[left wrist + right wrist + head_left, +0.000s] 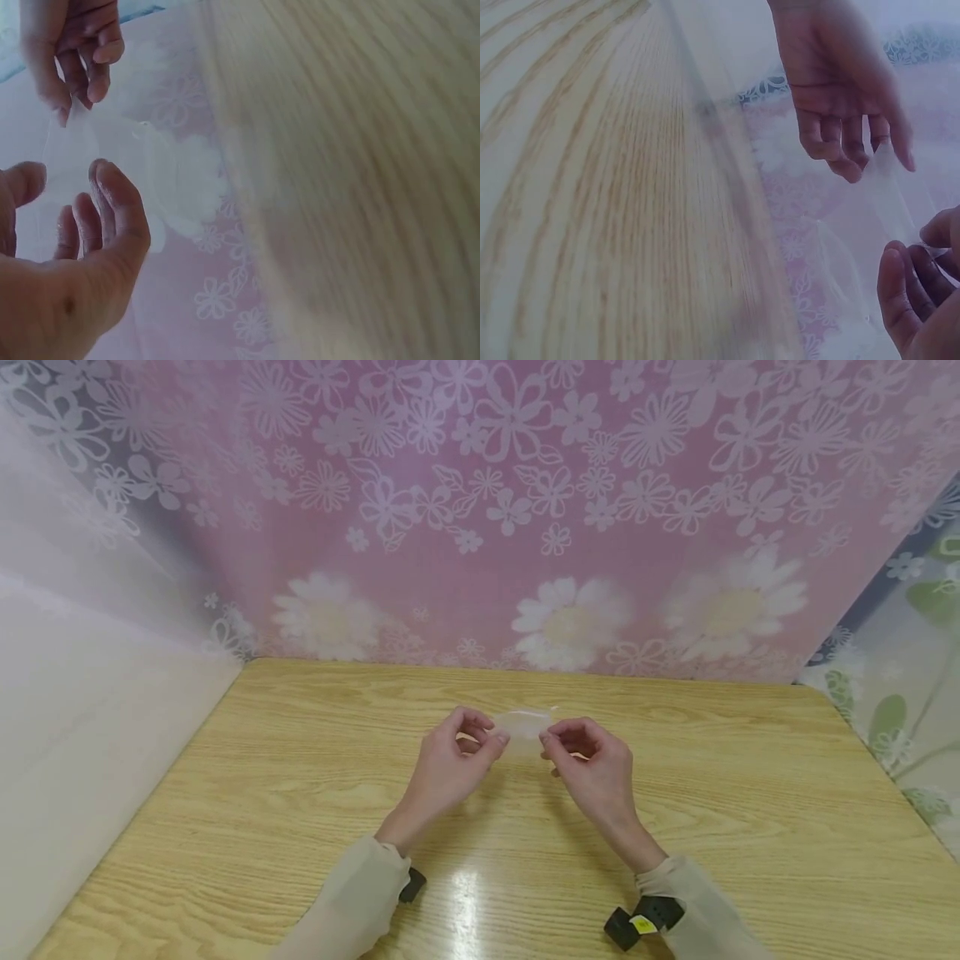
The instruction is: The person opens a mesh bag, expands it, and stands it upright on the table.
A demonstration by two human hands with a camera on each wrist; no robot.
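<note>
A small, clear, thin plastic bag (521, 724) is stretched between the two hands, above the table. My left hand (457, 760) holds its left side, with curled fingers and the thumb at the edge. In the left wrist view, a gap shows between the left hand's (82, 262) thumb and index finger, with the see-through film hard to make out there. The right hand (596, 768) pinches the bag's right edge between thumb and index finger. Seen from the right wrist, the film (892, 195) runs from one hand to the other.
A wood-grain table (300, 827) lies under both hands. Behind it hangs a pink flowered curtain (450, 552), with a pale wall (90, 693) at the left and another patterned sheet at the right. Black wrist devices (637, 922) sit at both sleeves.
</note>
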